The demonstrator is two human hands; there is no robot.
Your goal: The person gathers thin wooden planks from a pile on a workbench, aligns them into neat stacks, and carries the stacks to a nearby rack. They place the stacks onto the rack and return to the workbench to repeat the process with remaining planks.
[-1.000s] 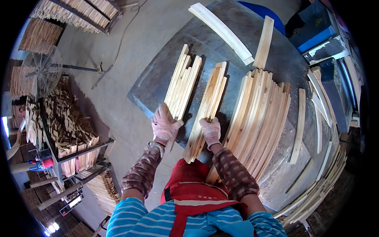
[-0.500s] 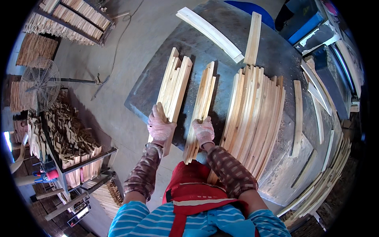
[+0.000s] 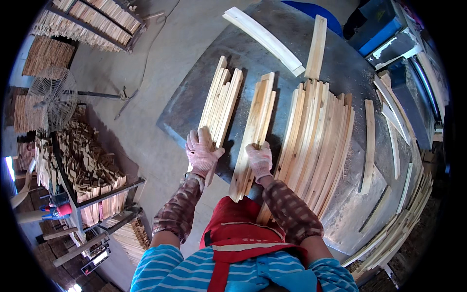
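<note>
My left hand [image 3: 202, 152], in a pale pinkish work glove, lies with fingers outstretched and thumb apart on the near part of a bundle of wooden strips [image 3: 221, 104] at the table's left side. To its right, my gloved right hand [image 3: 259, 158] is closed around a smaller group of wooden strips [image 3: 254, 126]. A broader face of one strip shows on top there, and the near ends overhang the table edge. Part of the right hand's fingers is hidden behind the wood. Just beyond that hand on the right stands a wide row of wooden strips [image 3: 314, 141], packed side by side.
The dark metal table [image 3: 194, 92] carries two pale boards [image 3: 265, 41] at the far left, a single board [image 3: 316, 46] at the far side and another strip [image 3: 368, 146] at right. A cage fan [image 3: 52, 100] and racks of wood [image 3: 92, 165] stand on the left.
My left hand's fingers have spread and its thumb has moved away from the bundle. The strips in my right hand have tilted, so a broader face shows. The whole view has shifted slightly.
</note>
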